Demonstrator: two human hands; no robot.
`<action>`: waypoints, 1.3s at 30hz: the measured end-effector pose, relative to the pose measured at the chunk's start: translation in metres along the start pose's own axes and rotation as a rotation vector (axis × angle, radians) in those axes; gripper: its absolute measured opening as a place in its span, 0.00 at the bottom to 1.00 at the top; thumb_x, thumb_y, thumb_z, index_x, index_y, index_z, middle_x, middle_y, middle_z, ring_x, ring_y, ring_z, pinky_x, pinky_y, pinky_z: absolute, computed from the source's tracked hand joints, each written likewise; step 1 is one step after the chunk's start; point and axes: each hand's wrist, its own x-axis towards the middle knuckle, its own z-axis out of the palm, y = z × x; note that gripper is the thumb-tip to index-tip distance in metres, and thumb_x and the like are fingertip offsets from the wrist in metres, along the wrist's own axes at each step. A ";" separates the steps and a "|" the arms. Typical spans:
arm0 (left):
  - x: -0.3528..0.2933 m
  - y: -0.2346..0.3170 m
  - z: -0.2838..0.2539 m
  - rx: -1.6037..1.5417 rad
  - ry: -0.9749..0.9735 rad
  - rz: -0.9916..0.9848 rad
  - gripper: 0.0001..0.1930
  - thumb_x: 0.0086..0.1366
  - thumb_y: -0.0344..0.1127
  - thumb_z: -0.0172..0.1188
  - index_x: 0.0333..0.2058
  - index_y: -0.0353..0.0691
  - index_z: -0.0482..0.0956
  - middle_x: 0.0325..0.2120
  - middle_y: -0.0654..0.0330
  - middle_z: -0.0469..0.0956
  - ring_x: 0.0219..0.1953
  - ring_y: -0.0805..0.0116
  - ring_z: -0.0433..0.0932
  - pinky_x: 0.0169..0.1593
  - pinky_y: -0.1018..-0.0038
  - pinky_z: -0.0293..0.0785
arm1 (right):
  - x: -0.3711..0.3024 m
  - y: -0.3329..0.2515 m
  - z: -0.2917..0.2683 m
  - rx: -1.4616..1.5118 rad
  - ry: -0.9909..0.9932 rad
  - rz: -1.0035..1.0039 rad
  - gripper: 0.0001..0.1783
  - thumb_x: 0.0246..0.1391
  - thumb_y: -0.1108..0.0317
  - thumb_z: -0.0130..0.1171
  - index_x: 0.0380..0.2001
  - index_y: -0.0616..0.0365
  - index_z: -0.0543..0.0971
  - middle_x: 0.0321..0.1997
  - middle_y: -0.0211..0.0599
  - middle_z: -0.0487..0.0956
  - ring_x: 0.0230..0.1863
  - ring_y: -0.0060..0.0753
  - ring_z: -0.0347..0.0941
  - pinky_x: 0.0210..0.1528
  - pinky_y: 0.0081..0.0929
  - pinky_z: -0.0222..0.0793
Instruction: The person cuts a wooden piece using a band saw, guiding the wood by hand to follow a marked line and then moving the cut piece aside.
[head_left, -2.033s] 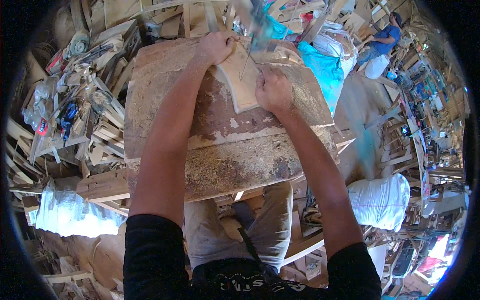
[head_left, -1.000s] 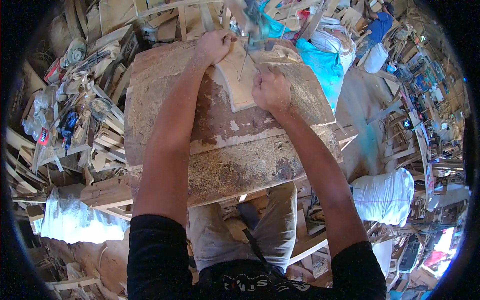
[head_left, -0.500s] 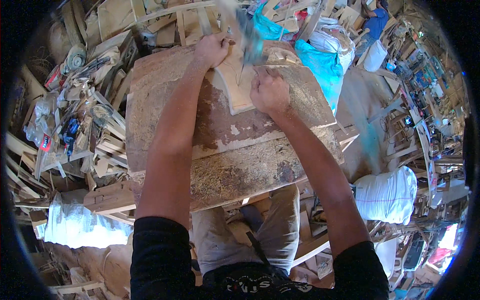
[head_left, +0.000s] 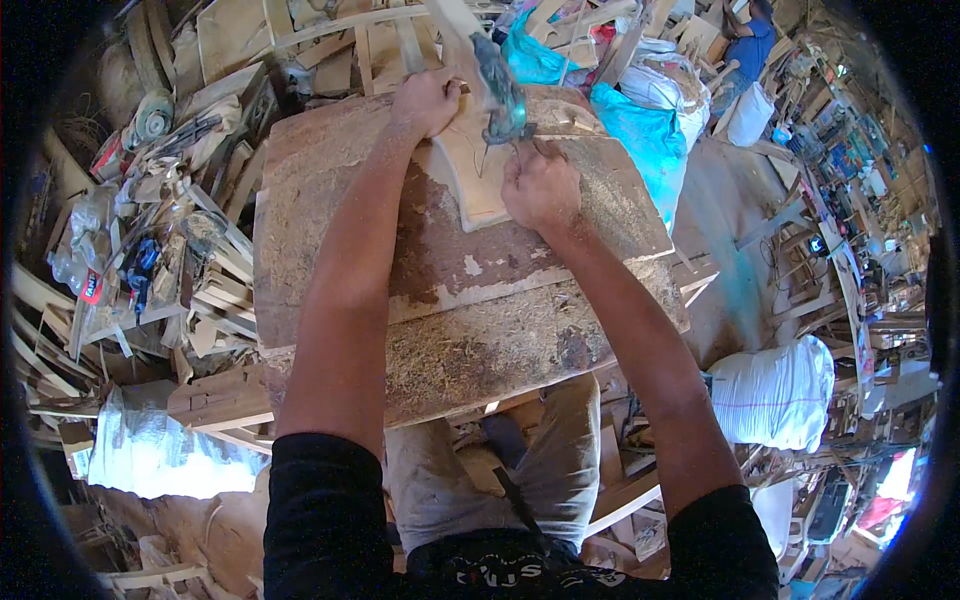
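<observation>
A pale, curved wooden board [head_left: 462, 187] lies flat on the worn wooden worktable [head_left: 470, 350], with a dark line or cut on its face. At its far left edge my left hand [head_left: 426, 103] is closed, fingers curled over the wood. My right hand [head_left: 541, 188] is a fist on the board's right edge. Between my hands hangs the greenish metal end of a saw arm [head_left: 500, 95], with a wooden beam behind it. A thin blade seems to run down from it to the board, close to my right hand's knuckles.
Sawdust and a small wood scrap [head_left: 575, 122] lie on the tabletop. Wood offcuts and a blue tool [head_left: 141, 265] are heaped at left. Turquoise [head_left: 640, 125] and white sacks [head_left: 772, 390] stand at right. A person in blue [head_left: 750, 45] is at the far right.
The saw arm, smeared by motion before, now shows sharply with its metal end lower, near the board. Both hands keep their grip; hands and board have barely shifted.
</observation>
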 end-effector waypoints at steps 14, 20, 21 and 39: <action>0.005 0.004 -0.002 0.073 -0.033 -0.024 0.16 0.71 0.44 0.53 0.52 0.53 0.84 0.42 0.46 0.86 0.47 0.45 0.84 0.58 0.52 0.76 | 0.003 0.003 0.005 -0.009 0.069 -0.059 0.19 0.57 0.65 0.56 0.51 0.56 0.78 0.41 0.59 0.83 0.43 0.65 0.81 0.48 0.62 0.77; 0.003 0.009 -0.006 0.055 -0.051 -0.085 0.15 0.71 0.44 0.52 0.51 0.55 0.84 0.42 0.47 0.86 0.47 0.44 0.84 0.58 0.52 0.76 | 0.004 -0.001 0.002 -0.040 -0.023 0.016 0.19 0.57 0.65 0.56 0.51 0.56 0.79 0.46 0.57 0.82 0.46 0.64 0.81 0.49 0.59 0.77; 0.003 0.007 -0.005 0.050 -0.054 -0.077 0.15 0.71 0.44 0.52 0.51 0.55 0.84 0.42 0.47 0.86 0.47 0.44 0.84 0.57 0.51 0.76 | 0.004 -0.001 0.002 -0.044 -0.024 -0.002 0.18 0.57 0.65 0.56 0.51 0.57 0.79 0.46 0.56 0.82 0.46 0.64 0.80 0.49 0.59 0.77; 0.007 -0.004 0.002 0.061 0.006 -0.067 0.15 0.69 0.43 0.55 0.51 0.55 0.84 0.42 0.47 0.85 0.50 0.46 0.81 0.65 0.47 0.67 | 0.010 -0.009 -0.002 -0.057 -0.066 0.024 0.18 0.59 0.63 0.53 0.49 0.60 0.79 0.44 0.60 0.83 0.47 0.65 0.80 0.54 0.60 0.76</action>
